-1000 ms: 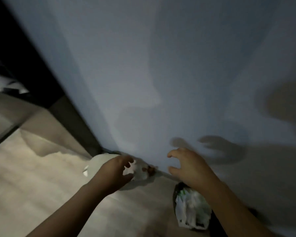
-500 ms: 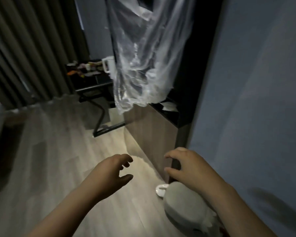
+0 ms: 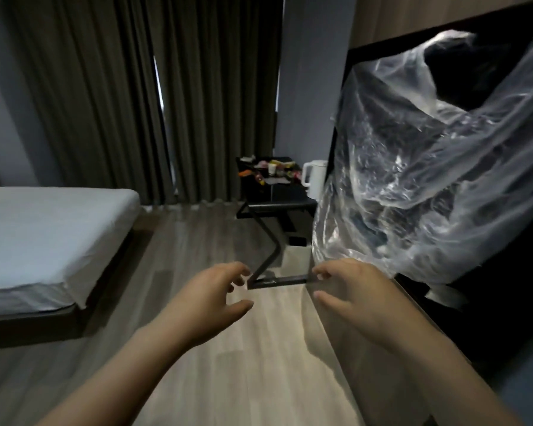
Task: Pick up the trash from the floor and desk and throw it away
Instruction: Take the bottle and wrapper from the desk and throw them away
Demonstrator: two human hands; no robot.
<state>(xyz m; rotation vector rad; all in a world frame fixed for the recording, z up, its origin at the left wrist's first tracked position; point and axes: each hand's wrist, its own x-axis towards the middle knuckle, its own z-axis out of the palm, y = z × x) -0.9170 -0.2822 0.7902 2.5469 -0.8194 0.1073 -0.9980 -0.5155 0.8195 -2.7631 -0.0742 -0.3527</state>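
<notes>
My left hand (image 3: 206,302) and my right hand (image 3: 351,293) are held out over the wooden floor (image 3: 216,358), both empty with fingers curled apart. Far ahead stands a small black desk (image 3: 277,204) on a Z-shaped metal leg. Its top carries a scatter of colourful wrappers and scraps (image 3: 271,170) beside a white kettle (image 3: 314,178). No trash shows on the floor stretch in view.
A bed with a white sheet (image 3: 43,238) fills the left. Dark curtains (image 3: 120,96) cover the far wall. A large clear plastic sheet (image 3: 428,167) hangs over a dark recess above a wooden cabinet (image 3: 345,348) on the right.
The view has swung up and left from the wall corner and white bags on the floor to the room; both hands keep the same empty, curled pose.
</notes>
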